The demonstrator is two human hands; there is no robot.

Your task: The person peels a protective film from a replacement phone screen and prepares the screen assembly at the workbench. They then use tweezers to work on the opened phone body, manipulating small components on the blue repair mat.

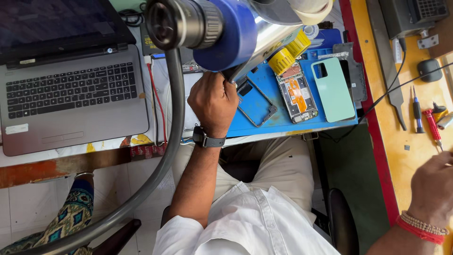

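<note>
My left hand (214, 101) fisted on dark tool at black phone frame (256, 103), blue mat (283, 120); slip risks gouging. Right hand (432, 189) near red screwdriver (432, 126), fingers unclear

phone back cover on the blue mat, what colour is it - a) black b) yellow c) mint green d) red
c: the phone back cover lying on the blue mat, to the right of the opened phone, is pale mint green with a dark camera cutout at its top corner.
</note>
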